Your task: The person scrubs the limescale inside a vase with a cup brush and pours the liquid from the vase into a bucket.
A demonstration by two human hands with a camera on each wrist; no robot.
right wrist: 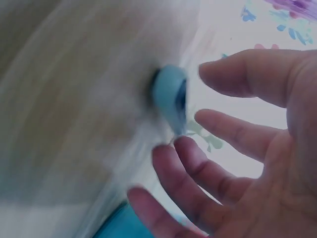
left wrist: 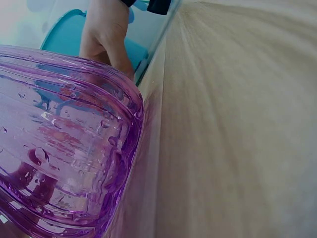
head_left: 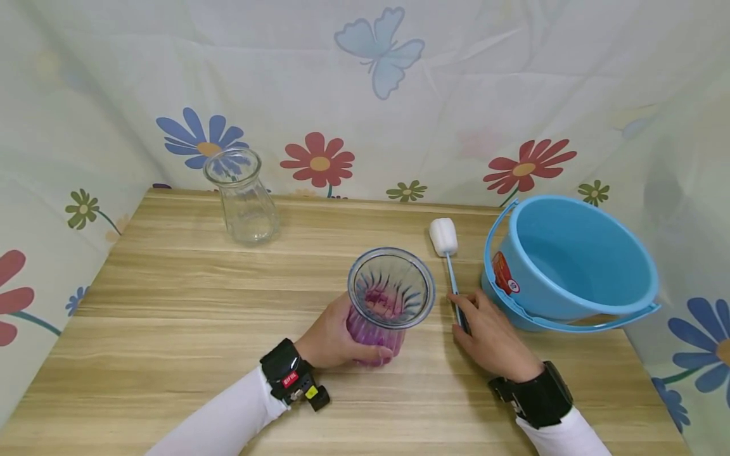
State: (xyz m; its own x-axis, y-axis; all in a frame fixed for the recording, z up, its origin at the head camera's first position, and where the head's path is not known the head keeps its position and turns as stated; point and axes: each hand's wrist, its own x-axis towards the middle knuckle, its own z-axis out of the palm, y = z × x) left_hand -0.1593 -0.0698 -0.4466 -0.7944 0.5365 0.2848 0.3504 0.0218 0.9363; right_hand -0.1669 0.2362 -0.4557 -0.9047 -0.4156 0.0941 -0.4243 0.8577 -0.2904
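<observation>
Left hand (head_left: 331,335) grips the purple vase (head_left: 384,313) at the near centre of the table (head_left: 171,316), droplets (left wrist: 105,123) visible only from the left wrist, while rightward the right hand (head_left: 493,335) is over the brush (head_left: 452,273), its wrist view revealing fingers (right wrist: 185,186) spread apart, contact unclear.

From my head, the view is bright and fairly sharp under soft, even light; a faint shadow lies on the worktop (head_left: 171,304) beside my right hand (head_left: 493,335), another on the backdrop (head_left: 245,69) right of the blue bucket (head_left: 576,253). My left wrist's view is dimmer: small white highlights glint on the purple vase (left wrist: 64,148), and the worktop looks soft. In my right wrist's greyish view, the brush handle (right wrist: 167,94) is blurred.
</observation>
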